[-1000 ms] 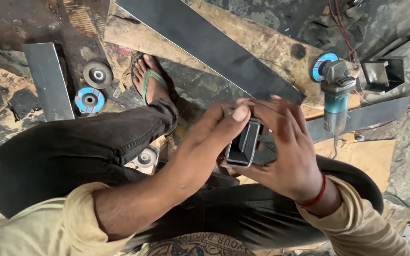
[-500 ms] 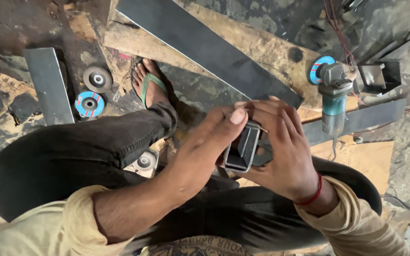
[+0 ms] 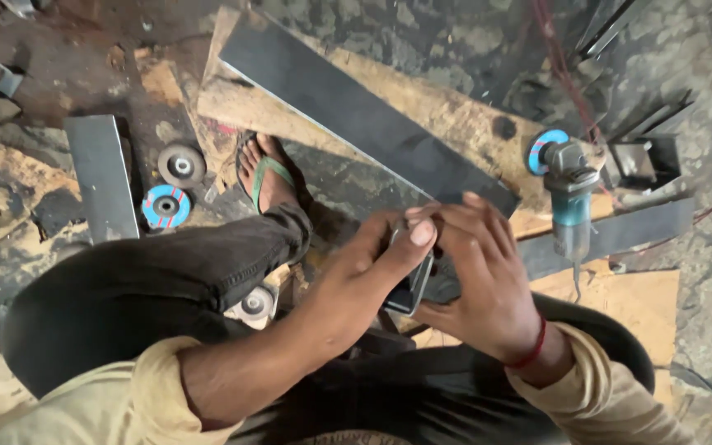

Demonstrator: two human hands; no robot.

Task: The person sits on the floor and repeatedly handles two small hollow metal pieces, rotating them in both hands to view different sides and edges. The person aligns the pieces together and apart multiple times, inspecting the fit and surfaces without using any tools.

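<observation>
Starting at the left: a flat steel plate [image 3: 102, 177] lies on the dirty floor, its lower end running under my knee, so I can't see where it stops. Beside it, two loose grinding discs: a grey disc [image 3: 180, 165] and a blue disc [image 3: 166, 205]. A third worn disc [image 3: 254, 304] peeks out below my trouser leg, half hidden. One foot shows, in a green sandal [image 3: 267, 177]; the other is out of sight.

Middle now: my left hand [image 3: 364, 276] and my right hand [image 3: 488, 284] meet over my lap, both closed around a small dark metal piece [image 3: 411, 284]. It looks like a short rectangular block, dark and dull, standing roughly upright between my palms. My left thumb presses its top and my right fingers wrap its far side, so most of it is covered and its exact shape is hard to make out.

Behind, one long dark steel bar [image 3: 356, 111] lies slantwise on a wooden plank [image 3: 455, 124]. On the right, one angle grinder [image 3: 569, 194] rests on the plank, its blue wheel partly hidden.
</observation>
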